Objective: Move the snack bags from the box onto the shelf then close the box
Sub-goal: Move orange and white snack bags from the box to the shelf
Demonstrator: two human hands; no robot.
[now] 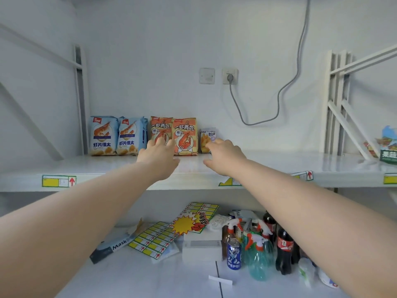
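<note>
My fingers (160,145) on the left hand (158,160) are spread open and hold nothing; their tips overlap the lower edge of the left orange shrimp snack bag (160,131), though I cannot tell whether they touch it. The right hand (225,157) is open as well, its fingers loosely fanned, the tips at the front of the small fries snack bag (208,139); contact there is unclear to me too.

Nearest to me, under both forearms, the lower shelf (150,276) carries a clutter: a box marked Mask (111,247), sheets of yellow price labels (154,238), a starburst promo sign (189,223), white boxes (202,250), a Pepsi can (233,253), green spray bottles (257,261) and dark cola bottles (284,252).

Above it, the upper shelf (107,168) has price tags (58,181) with red arrows along its front lip. The snack bags stand upright in a row at its back, against the wall: two blue shrimp chip bags (116,135) at the left, touching each other, then the left orange one and a second orange shrimp snack bag (185,136) overlapping it, then the fries bag just beside. Another colourful bag (388,145) sits at the far right edge. The box is out of my sight.

Behind, a grey cable (287,87) hangs from a wall socket (229,76).
</note>
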